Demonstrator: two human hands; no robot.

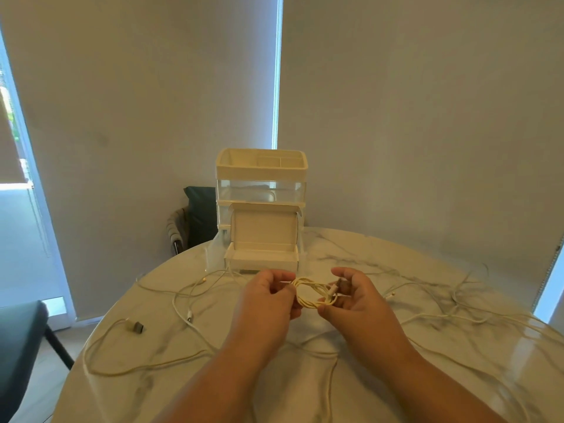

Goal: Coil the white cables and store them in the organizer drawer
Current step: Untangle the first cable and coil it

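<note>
– Ahead of the organizer (261, 184), on the head view, what was in hand?
– One coiled cable (311, 293), held above the table (396, 248) between both hands. The left hand (268, 296) pinched one side of the coil with curled fingers. The right hand (354, 296) gripped the opposite side, with a connector end at its fingertips.
– Handling?
– Judged light, limp and springy; the loops would likely slacken if released. Best held across the bundled loops, not by the connector.
– Other stock?
– Several loose cables (189, 315) sprawled uncoiled to the left and right of the organizer's front. A dark plug (138, 327) lay well to its left.
– Destination?
– An open white box (262, 257) stood touching the organizer's foot; whether it was the drawer could not be told.
– Markings?
– No brand, label or writing was legible.
</note>
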